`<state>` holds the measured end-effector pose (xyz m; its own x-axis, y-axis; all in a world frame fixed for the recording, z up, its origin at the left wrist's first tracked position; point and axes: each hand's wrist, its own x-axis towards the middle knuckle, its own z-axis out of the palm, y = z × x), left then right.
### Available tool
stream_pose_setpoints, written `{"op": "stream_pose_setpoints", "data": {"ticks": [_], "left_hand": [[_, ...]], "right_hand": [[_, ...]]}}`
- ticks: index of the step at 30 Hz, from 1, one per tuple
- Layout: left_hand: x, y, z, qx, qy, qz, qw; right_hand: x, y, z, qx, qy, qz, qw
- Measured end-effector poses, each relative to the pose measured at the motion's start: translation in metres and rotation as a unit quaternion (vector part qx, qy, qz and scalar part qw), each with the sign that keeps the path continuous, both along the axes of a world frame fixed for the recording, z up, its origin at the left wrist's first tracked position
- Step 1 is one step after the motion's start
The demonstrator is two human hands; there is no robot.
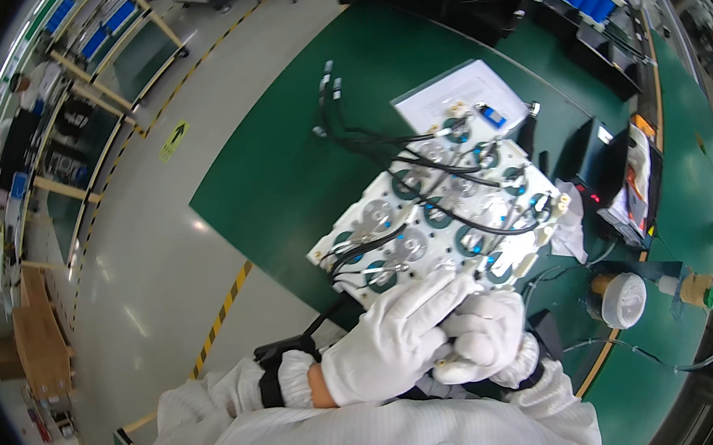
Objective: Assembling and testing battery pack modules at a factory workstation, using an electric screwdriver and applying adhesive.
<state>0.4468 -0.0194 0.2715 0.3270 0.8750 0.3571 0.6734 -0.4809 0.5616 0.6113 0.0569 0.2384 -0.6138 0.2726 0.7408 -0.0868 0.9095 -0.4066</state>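
A white metal plate [441, 211] with several round silver and teal fittings and black cables looped over it lies on the green workbench [288, 177]. Both of my hands wear white gloves and meet at the plate's near edge. My left hand [394, 335] lies over my right hand, its fingers stretched toward the plate's lower rim. My right hand [485, 341] is curled into a fist around a small metal part that barely shows at its underside. Black cables [339, 126] with silver plugs trail from the plate toward the far left of the bench.
A white sheet [451, 88] with a small blue item lies behind the plate. A black device [601, 168] and papers sit to the right, a roll of tape [623, 300] at the near right. Grey floor with yellow-black striped lines lies to the left.
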Motion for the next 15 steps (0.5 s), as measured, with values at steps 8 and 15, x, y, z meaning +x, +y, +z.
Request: {"op": "stream_pose_setpoints", "data": {"ticks": [8, 15], "left_hand": [[0.002, 0.006, 0.006, -0.037, 0.013, -0.040, 0.998], [-0.009, 0.007, 0.008, 0.017, 0.050, -0.019, 0.998]], "right_hand": [[-0.003, -0.003, -0.004, 0.033, 0.042, -0.046, 0.998], [0.061, 0.006, 0.033, -0.150, -0.063, -0.232, 0.959]]}}
